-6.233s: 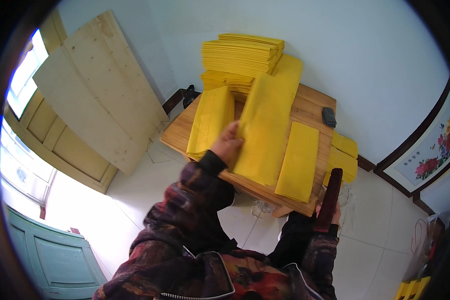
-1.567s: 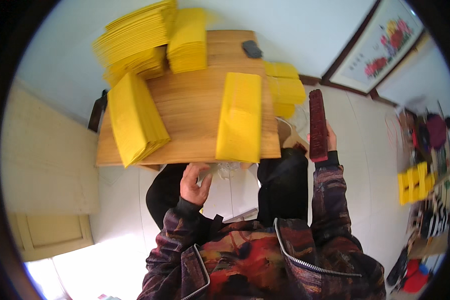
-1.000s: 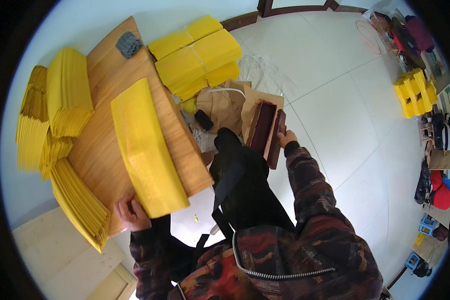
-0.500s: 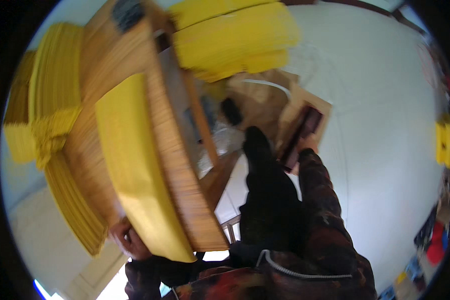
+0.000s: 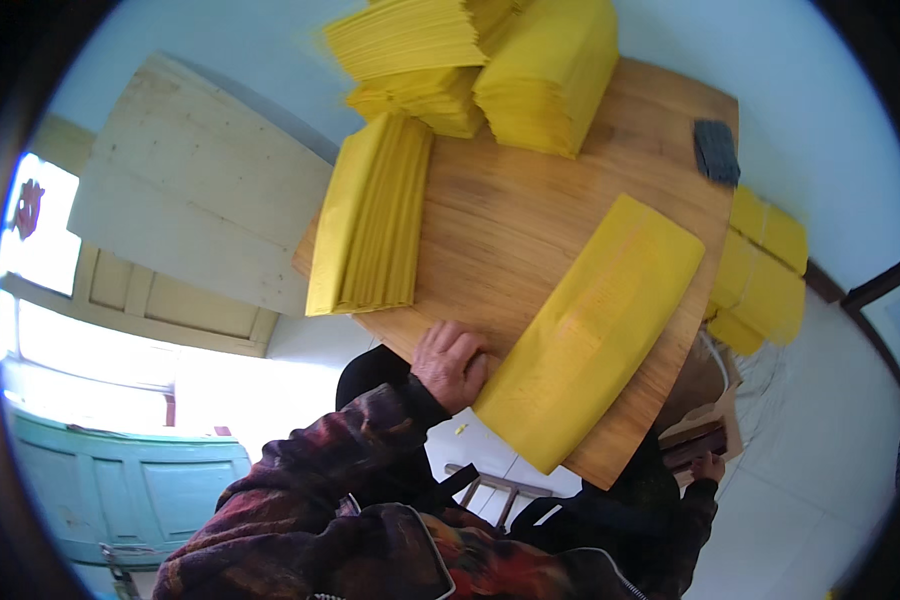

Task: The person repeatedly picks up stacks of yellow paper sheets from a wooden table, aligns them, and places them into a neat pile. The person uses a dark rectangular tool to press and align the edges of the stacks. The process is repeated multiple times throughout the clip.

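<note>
My left hand [image 5: 450,365] rests at the near edge of the wooden table, its fingers curled in; whatever lies inside them is hidden. Beside it a long yellow folded sheet [image 5: 595,330] lies slantwise across the table's right part. Low at the right, below the tabletop, my right hand [image 5: 708,466] closes on a dark red long, flat thing [image 5: 692,448]. That thing lies in an opened brown cardboard box [image 5: 732,425]. To the left of the sheet stands a stack of folded yellow sheets [image 5: 370,215].
More yellow stacks [image 5: 545,80] fill the table's [image 5: 500,220] far side. A dark grey pad [image 5: 716,152] sits at its far right corner. Tied yellow bundles [image 5: 765,270] are beyond the right edge. A pale board [image 5: 200,190] leans at left; a stool [image 5: 495,485] stands below.
My view has swung left, bringing the table to the middle and my right hand to the lower right. That hand stays at the dark red thing; my left remains beside the yellow sheet.
</note>
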Action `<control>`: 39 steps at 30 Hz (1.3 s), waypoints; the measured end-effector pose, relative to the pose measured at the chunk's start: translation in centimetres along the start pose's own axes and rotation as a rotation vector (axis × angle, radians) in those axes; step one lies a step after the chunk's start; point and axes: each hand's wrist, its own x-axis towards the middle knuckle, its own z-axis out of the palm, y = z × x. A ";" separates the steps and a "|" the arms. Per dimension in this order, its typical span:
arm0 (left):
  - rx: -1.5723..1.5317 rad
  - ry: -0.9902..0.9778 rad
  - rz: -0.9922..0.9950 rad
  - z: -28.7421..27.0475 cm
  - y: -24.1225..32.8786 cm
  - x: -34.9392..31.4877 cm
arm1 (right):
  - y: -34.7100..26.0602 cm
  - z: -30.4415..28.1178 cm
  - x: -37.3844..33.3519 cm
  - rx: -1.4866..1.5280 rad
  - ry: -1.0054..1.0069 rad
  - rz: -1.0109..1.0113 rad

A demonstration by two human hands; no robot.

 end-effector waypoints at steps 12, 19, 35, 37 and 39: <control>-0.478 -0.011 -0.119 0.6 -0.7 0.6 | -31.3 5.5 -27.6 0.130 -0.310 -0.749; -0.642 -0.197 -0.132 1.3 0.5 0.8 | -34.5 10.4 -31.5 -0.216 -0.055 -0.543; -0.916 -0.298 -0.134 -3.0 -2.6 -8.8 | -32.5 11.6 -30.0 0.353 -0.563 -0.283; -0.898 -0.368 -0.136 -4.8 -3.9 -9.4 | -33.7 11.9 -30.9 0.435 -0.587 -0.200; -1.000 -0.360 -0.167 -6.7 -5.3 -10.0 | -34.9 12.4 -32.7 0.540 -0.689 -0.272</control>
